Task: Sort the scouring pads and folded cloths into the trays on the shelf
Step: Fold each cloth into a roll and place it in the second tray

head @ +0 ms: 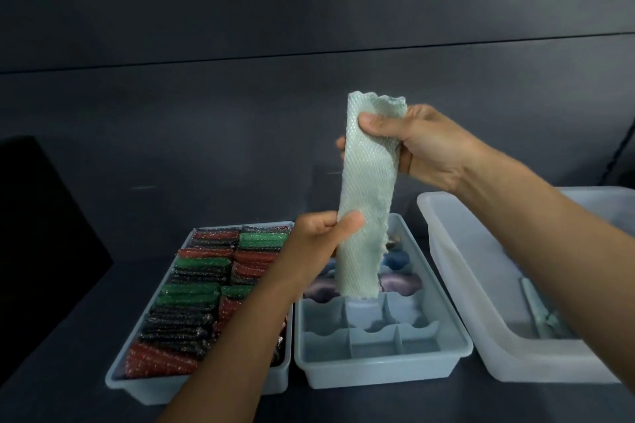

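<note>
Matt pale green honeycomb-weave cloth (369,189), rough-textured. At 8 o'clock, glittery coarse-mesh scouring pads (202,288) in a smooth pale blue plastic tray (137,385). At 6 o'clock, same plastic for the divided tray (378,378), with faintly sheeny folded cloths (402,282). At 4 o'clock, frosted translucent plastic bin (457,251). Matt dark shelf (68,336).

You have one pale green cloth (369,189) between your two hands, left hand (319,237) low and right hand (422,144) high. Three containers stand below them: one pad tray (137,385) under your left forearm, one divided tray (378,376) under the cloth, and one clear bin (457,251) under your right forearm. The scouring pads (192,292) stand in two rows and three colours, red, green and black. They are packed too tightly to count, but there are well over a dozen. Behind the held cloth you can see at least three folded cloths (402,282), two purple and one blue. At least six open compartments (372,343) show nearest you.
</note>
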### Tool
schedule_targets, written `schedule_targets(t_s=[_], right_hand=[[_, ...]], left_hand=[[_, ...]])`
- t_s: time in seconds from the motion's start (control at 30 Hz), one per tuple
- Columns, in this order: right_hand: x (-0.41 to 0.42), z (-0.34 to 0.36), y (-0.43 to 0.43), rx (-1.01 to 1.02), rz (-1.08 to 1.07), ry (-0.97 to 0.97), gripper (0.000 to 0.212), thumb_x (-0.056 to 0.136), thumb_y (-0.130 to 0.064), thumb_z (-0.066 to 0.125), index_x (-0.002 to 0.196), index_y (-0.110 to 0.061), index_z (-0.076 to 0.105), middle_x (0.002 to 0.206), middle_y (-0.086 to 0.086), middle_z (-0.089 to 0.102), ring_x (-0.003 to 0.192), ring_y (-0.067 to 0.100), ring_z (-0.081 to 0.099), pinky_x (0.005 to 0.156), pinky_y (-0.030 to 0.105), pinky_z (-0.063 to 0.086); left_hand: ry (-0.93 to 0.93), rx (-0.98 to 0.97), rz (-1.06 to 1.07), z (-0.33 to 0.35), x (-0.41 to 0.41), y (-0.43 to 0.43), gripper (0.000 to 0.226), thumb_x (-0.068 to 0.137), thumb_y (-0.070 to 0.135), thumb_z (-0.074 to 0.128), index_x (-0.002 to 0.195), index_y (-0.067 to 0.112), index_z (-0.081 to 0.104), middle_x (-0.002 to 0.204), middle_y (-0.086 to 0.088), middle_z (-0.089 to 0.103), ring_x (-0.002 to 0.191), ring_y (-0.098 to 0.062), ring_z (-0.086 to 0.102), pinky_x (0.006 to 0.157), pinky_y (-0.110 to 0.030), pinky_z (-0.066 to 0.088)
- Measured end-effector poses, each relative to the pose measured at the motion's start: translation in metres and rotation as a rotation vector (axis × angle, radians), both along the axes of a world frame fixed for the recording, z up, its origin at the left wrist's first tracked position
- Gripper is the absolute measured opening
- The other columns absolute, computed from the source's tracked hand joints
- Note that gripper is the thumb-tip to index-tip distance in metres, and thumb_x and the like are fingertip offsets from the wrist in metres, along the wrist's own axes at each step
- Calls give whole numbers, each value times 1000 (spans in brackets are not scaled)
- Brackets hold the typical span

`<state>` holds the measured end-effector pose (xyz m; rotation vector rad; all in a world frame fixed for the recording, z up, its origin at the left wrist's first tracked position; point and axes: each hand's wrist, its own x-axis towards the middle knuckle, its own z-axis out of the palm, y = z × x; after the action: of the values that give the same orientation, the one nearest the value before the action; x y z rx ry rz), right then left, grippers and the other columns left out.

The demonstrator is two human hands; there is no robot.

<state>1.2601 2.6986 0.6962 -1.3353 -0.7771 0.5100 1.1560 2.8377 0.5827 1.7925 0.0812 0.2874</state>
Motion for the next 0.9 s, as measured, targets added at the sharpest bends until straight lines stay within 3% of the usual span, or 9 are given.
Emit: schedule_targets(t_s=[0.13, 0.3, 0.37, 0.4, 0.47, 0.53, 0.63, 0.8, 0.9], right_hand=[[-3, -11, -5, -57, -72, -229, 13, 88, -18, 64, 92, -7, 70, 88, 3, 72, 85, 15, 68, 82, 30, 55], [-22, -49, -12, -157, -78, -594, 26, 89, -18, 64, 71, 0, 65, 57, -9, 51, 53, 5, 43, 54, 17, 35], [-29, -71, -15, -215, -4, -636, 9, 89, -16, 65, 87, -16, 74, 70, -20, 66, 63, -5, 57, 62, 12, 45], [-30, -83, -16, -245, 0, -699, 13, 89, -16, 67, 98, -21, 75, 89, -21, 71, 83, -5, 64, 75, 15, 50], [-27, -104, -18, -289, -10, -922, 27, 87, -15, 67, 112, -24, 72, 116, -14, 69, 113, 1, 58, 98, 25, 46], [-26, -112, -21, -364, 1, -1043, 34, 86, -24, 55, 118, -25, 69, 129, -8, 63, 125, 4, 52, 106, 31, 40], [-26, -116, -22, -413, 4, -1061, 43, 82, -37, 49, 120, -27, 68, 136, -8, 58, 130, 7, 47, 108, 35, 40], [-21, -125, -21, -465, 22, -1424, 77, 74, -53, 73, 141, -26, 45, 149, -4, 42, 139, 12, 36, 112, 32, 34], [-13, -129, -18, -411, -47, -1519, 65, 79, -45, 74, 135, -21, 51, 143, -2, 50, 133, 16, 45, 100, 38, 44]], left_hand=[[160, -133, 155, 2, 7, -2, 39, 94, 37, 59, 93, 0, 70, 81, -11, 73, 71, -21, 69, 73, -36, 55], [315, -553, 168, 2, 18, 7, 24, 98, 28, 55, 101, 7, 66, 75, -6, 67, 60, -17, 64, 51, -25, 53], [311, -657, 151, -1, 22, 13, 21, 99, 23, 50, 101, 8, 64, 76, -6, 65, 60, -16, 64, 49, -24, 54], [310, -702, 136, -3, 24, 16, 22, 99, 22, 47, 102, 7, 64, 78, -6, 65, 61, -16, 63, 51, -25, 55], [314, -779, 112, -5, 25, 20, 30, 98, 22, 39, 101, 5, 63, 78, -7, 64, 62, -17, 61, 53, -25, 55], [316, -817, 112, -8, 26, 23, 40, 98, 31, 35, 99, 4, 64, 75, -9, 63, 61, -19, 59, 56, -27, 52], [325, -776, 86, -11, 26, 24, 52, 92, 54, 50, 96, 6, 68, 79, -10, 64, 69, -22, 59, 66, -32, 50], [270, -703, 148, -14, 28, 24, 32, 97, 24, 57, 114, -2, 65, 95, -15, 63, 81, -22, 63, 65, -31, 56], [288, -758, 104, -12, 27, 23, 37, 97, 22, 55, 121, -5, 60, 98, -17, 62, 84, -24, 62, 67, -31, 57]])
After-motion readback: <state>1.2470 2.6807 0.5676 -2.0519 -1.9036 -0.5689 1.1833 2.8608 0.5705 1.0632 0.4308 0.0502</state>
